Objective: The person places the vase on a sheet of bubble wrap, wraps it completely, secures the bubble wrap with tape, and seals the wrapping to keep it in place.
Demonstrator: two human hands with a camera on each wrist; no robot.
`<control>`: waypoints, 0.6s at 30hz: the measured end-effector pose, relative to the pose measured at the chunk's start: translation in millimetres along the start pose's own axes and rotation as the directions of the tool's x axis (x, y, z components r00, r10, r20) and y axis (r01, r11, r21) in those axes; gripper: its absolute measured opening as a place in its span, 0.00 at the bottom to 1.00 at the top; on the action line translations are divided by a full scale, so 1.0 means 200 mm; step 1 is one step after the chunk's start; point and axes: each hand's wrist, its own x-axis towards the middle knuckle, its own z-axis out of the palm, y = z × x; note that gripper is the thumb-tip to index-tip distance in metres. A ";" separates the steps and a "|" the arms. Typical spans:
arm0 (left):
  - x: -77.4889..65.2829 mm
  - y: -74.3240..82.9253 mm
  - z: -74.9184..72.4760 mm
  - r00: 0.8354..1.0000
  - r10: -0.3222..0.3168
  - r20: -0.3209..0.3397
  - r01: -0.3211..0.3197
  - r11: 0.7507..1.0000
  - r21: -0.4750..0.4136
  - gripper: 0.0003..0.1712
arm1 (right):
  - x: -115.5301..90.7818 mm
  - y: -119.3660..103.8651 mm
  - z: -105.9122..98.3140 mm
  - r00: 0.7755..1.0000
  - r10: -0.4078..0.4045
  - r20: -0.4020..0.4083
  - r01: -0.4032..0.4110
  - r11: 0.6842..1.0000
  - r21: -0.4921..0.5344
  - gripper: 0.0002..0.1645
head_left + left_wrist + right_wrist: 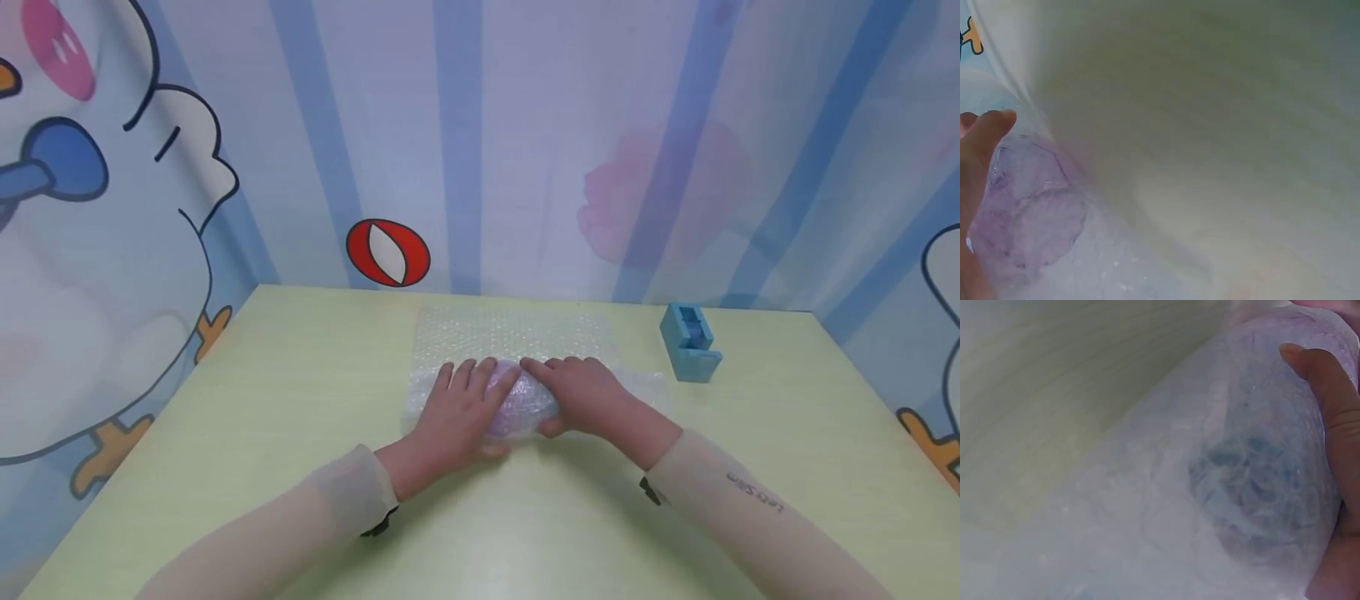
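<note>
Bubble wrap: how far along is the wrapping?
Done: bubble wrap covers at least part of the purple item. In hand: the left hand and right hand rest on it. Remaining: wrap lies flat beyond the item, so more rolling seems likely; perhaps taping too, as the blue tape dispenser stands apart.

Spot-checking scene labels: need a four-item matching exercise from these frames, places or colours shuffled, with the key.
1. Tape dispenser
2. Wrapped bundle
3. Bubble wrap sheet
4. Table

A. Purple-tinted, between the left hand and the right hand
B. Pale yellow-green
C. Blue, toward the back right
D. Clear, spread flat, mostly beyond the hands

Pairs: 1-C, 2-A, 3-D, 4-B
</note>
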 end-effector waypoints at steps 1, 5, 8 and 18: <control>0.01 0.00 0.00 1.000 0.001 -0.003 -0.001 1.000 0.013 0.57 | 0.00 0.00 0.00 1.000 0.000 0.001 0.000 1.000 0.004 0.54; 0.03 0.01 0.00 1.000 0.005 -0.006 -0.005 0.999 0.041 0.58 | 0.00 0.00 0.00 1.000 0.004 0.005 -0.004 1.000 0.014 0.54; 0.04 0.01 0.00 1.000 0.006 0.016 -0.006 0.999 0.045 0.59 | 0.00 0.00 0.00 1.000 0.008 0.014 -0.008 1.000 0.023 0.53; 0.08 -0.02 -0.01 0.999 0.012 0.033 -0.009 0.997 -0.073 0.56 | 0.00 0.00 0.00 1.000 0.024 0.019 -0.024 0.999 0.041 0.53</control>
